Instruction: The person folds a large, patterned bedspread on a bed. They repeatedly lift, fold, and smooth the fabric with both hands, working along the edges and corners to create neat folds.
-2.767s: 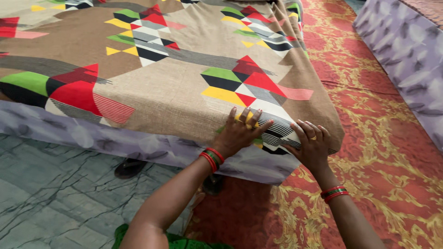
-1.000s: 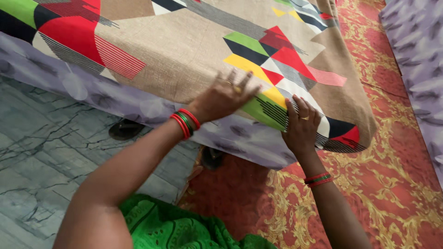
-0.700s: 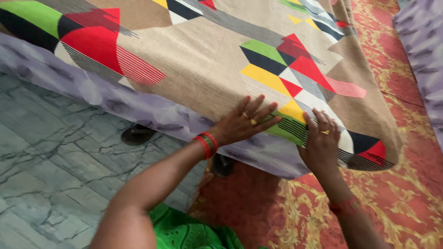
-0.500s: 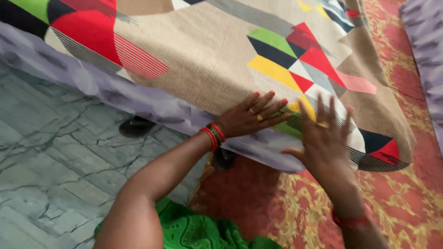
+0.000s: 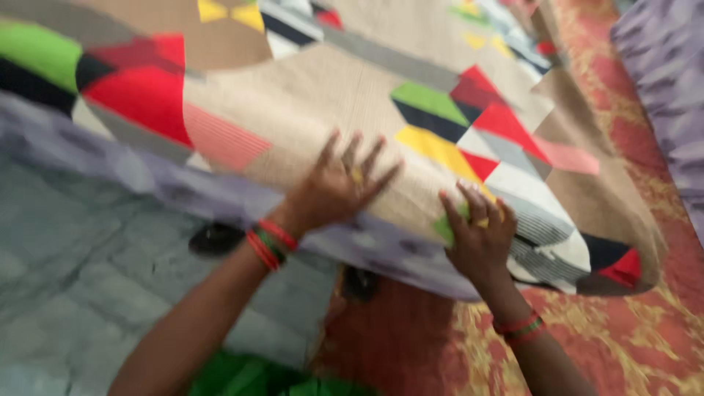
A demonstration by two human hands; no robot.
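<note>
— While the patterned bedsheet (image 5: 323, 103) is being worked at the mattress edge, what is being changed since half a second ago?

— The left hand (image 5: 334, 192) is being lifted and slid leftward along the edge, fingers spread wide and pressed flat on the tan cloth; nothing is being gripped by it. The right hand (image 5: 480, 238), which was raised with fingers splayed, is now being laid back on the sheet near the corner, fingers slightly curled over the edge. Whether cloth is being pinched under it cannot be told, as the frame is blurred.

— What is being implied for the work?

— The sheet is judged as being smoothed and drawn down along the side; the purple mattress (image 5: 110, 158) is left showing below the hem, so the edge is probably not yet being tucked.

— What is being seen around, from left to right?

— Grey marble floor (image 5: 81, 271) is being shown at the left, with a dark sandal (image 5: 214, 238) lying under the mattress edge. A red and gold carpet (image 5: 645, 323) is being shown at the right, and a second purple mattress (image 5: 664, 88) at the far right.

— Is anything being put in the way?

— Only the overhanging corner folds of the sheet, it is judged.
</note>
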